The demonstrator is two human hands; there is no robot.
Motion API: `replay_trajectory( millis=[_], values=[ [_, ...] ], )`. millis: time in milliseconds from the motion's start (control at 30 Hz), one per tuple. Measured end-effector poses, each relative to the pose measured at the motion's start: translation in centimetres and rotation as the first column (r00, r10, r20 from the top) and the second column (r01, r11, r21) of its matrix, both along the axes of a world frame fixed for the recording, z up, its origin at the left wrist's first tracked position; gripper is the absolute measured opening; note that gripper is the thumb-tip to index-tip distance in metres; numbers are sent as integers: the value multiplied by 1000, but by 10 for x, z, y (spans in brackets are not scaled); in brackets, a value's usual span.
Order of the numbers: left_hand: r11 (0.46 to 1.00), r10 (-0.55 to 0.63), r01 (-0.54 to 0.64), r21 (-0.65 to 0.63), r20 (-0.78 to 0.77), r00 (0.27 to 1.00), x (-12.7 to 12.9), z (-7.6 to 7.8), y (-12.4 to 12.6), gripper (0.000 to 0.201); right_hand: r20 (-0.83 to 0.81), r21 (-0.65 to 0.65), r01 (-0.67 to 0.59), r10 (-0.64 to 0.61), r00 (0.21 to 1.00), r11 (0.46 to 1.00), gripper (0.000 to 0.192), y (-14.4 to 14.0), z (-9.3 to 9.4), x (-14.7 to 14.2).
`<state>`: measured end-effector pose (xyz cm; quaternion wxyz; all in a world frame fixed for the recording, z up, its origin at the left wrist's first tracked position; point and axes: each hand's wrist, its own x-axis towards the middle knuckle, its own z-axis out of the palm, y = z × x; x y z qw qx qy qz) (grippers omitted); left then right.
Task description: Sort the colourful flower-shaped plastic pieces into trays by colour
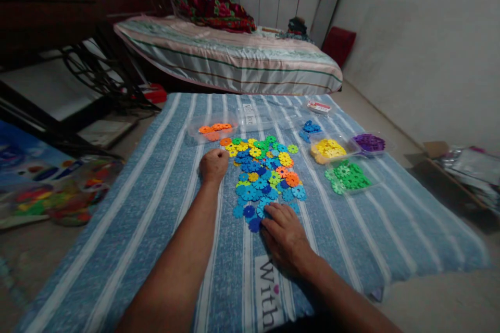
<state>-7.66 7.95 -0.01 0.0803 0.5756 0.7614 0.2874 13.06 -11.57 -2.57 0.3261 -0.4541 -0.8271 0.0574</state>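
Observation:
A pile of flat plastic snowflake discs (265, 174) in blue, yellow, green and orange lies on a blue striped cloth (164, 208). My left hand (213, 165) rests as a closed fist at the pile's left edge, just below an orange disc (225, 141). Whether it holds anything I cannot see. My right hand (284, 235) lies palm down at the near edge of the pile, its fingertips touching blue discs (250, 213).
Clear trays hold sorted discs: orange (213, 130) at the far left, yellow (327, 149), green (349, 176), purple (369, 142) on the right. Loose blue discs (310, 128) lie behind. A bed (234, 57) stands beyond the cloth, and a bag of toys (58, 197) lies left.

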Motion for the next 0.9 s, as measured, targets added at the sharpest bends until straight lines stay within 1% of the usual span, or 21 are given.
replay_trajectory(
  millis=[167,333,600,767,900],
  values=[
    [1000,-12,12,8,15,1000,-1,-2,-2,28,-11,-4,54,-54,998,999,20,-1,-3,0],
    [1000,-27,27,2,20,999,0,-5,-6,30,-2,52,97,-97,995,994,18,0,-4,0],
    [997,-79,79,-10,29,996,0,-7,-13,27,6,45,107,-107,994,993,17,0,-1,0],
    [992,-129,129,9,16,992,2,-7,-21,27,-13,33,90,-89,996,995,17,1,-2,1],
    [989,-146,145,26,25,989,2,-6,-24,26,-20,54,97,-96,995,994,16,1,-5,1]
  ],
)
